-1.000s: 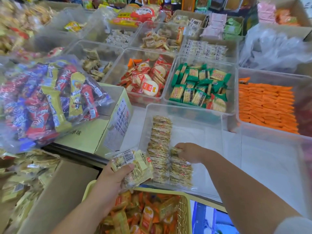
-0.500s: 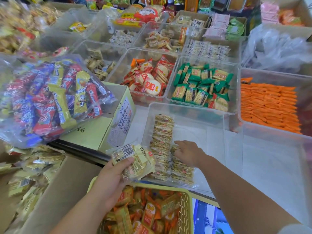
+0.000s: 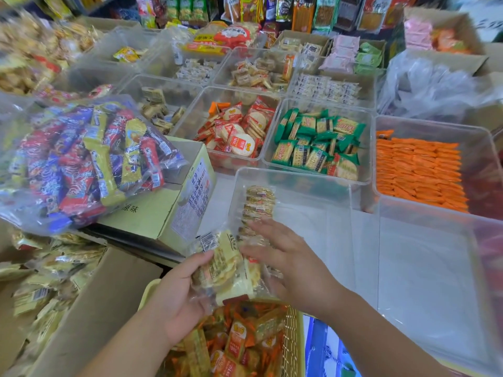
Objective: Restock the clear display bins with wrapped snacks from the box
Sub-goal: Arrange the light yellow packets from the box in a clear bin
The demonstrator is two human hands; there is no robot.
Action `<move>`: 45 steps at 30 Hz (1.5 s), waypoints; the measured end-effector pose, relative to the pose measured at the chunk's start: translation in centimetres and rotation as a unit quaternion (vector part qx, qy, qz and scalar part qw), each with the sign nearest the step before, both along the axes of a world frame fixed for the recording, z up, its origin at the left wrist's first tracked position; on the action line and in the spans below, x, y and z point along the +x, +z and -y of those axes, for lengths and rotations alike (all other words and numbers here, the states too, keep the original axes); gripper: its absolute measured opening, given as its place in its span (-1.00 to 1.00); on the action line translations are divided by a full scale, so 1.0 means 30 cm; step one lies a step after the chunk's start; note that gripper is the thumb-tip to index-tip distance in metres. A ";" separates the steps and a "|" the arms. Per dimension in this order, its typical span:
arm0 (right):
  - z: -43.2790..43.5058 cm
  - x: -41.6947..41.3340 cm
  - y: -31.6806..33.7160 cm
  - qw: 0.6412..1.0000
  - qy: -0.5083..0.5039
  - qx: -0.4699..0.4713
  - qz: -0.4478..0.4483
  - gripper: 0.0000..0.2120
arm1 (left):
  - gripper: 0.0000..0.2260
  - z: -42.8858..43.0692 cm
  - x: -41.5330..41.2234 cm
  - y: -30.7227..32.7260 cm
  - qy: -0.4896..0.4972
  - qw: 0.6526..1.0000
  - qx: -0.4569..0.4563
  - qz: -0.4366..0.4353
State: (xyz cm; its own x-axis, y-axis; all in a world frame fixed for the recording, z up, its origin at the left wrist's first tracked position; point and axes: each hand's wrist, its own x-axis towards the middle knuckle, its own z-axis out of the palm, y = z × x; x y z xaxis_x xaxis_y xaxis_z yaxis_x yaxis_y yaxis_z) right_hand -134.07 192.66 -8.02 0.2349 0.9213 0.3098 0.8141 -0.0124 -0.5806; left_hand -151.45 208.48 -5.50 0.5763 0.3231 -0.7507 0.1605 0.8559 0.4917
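Observation:
My left hand [image 3: 177, 292] grips a stack of yellow wrapped snacks [image 3: 220, 265] above the near edge of a clear bin [image 3: 340, 213]. In that bin a row of the same snacks [image 3: 258, 205] stands along its left wall. My right hand [image 3: 283, 257] is blurred, fingers spread, and reaches left onto the held stack. The cardboard box [image 3: 89, 308] at the lower left holds several more yellow packets [image 3: 40, 289].
A yellow basket [image 3: 295, 344] of orange packets sits below my hands. A pale green carton [image 3: 163, 213] carries a bag of mixed candy bars [image 3: 81, 159]. Behind stand clear bins of red [image 3: 236, 131], green [image 3: 318, 142] and orange packets [image 3: 419, 170].
My right hand has left the row in the bin and swung back toward the stack in my left hand. My left hand has lifted the stack slightly to the right.

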 end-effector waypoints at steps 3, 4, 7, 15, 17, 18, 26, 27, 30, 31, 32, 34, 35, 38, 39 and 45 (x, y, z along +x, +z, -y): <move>0.025 -0.018 0.011 0.999 0.002 0.034 0.034 -0.52 | -0.54 0.012 0.008 0.004 -0.022 0.999 0.037 -0.014; 0.037 -0.015 0.006 0.998 0.000 0.040 0.045 -0.56 | -0.54 0.015 0.011 0.007 -0.030 0.997 0.074 -0.019; 0.081 0.013 -0.029 0.996 -0.025 0.058 0.065 -0.69 | -0.46 0.009 0.011 0.004 -0.035 0.971 0.226 -0.062; 0.062 0.235 -0.083 0.939 -0.341 0.009 0.046 -0.79 | -0.70 -0.036 -0.002 -0.040 -0.086 0.904 0.370 -0.197; 0.017 0.301 -0.109 0.927 -0.373 -0.048 0.013 -0.82 | -0.58 -0.040 0.014 -0.051 -0.149 0.885 0.387 -0.213; -0.007 0.329 -0.128 0.922 -0.377 -0.088 -0.006 -0.83 | -0.48 -0.042 0.027 -0.056 -0.179 0.875 0.394 -0.217; -0.124 0.356 -0.328 0.892 -0.272 -0.346 -0.102 -0.84 | -0.27 -0.051 0.033 -0.090 -0.197 0.861 0.416 -0.217; -0.127 0.352 -0.345 0.887 -0.244 -0.377 -0.108 -0.78 | -0.26 -0.051 0.029 -0.096 -0.197 0.863 0.413 -0.214; -0.126 0.353 -0.367 0.875 -0.204 -0.419 -0.134 -0.64 | -0.23 -0.051 0.024 -0.106 -0.198 0.868 0.407 -0.205; -0.127 0.358 -0.368 0.874 -0.190 -0.428 -0.130 -0.61 | -0.24 -0.051 0.024 -0.107 -0.195 0.869 0.406 -0.202; -0.129 0.364 -0.365 0.873 -0.175 -0.438 -0.125 -0.59 | -0.24 -0.051 0.026 -0.105 -0.192 0.871 0.406 -0.200; -0.134 0.379 -0.353 0.867 -0.154 -0.456 -0.127 -0.57 | -0.25 -0.053 0.026 -0.103 -0.187 0.874 0.405 -0.194; -0.135 0.384 -0.345 0.862 -0.146 -0.466 -0.136 -0.57 | -0.26 -0.053 0.025 -0.103 -0.188 0.876 0.403 -0.188; -0.120 0.369 -0.332 0.847 -0.121 -0.500 -0.133 -0.53 | -0.33 -0.052 0.024 -0.100 -0.196 0.879 0.397 -0.178; -0.113 0.356 -0.331 0.846 -0.119 -0.508 -0.109 -0.52 | -0.33 -0.049 0.023 -0.097 -0.197 0.878 0.397 -0.180; -0.096 0.299 -0.259 0.857 -0.163 -0.487 0.039 -0.45 | -0.72 -0.028 0.027 -0.061 -0.158 0.880 0.416 -0.167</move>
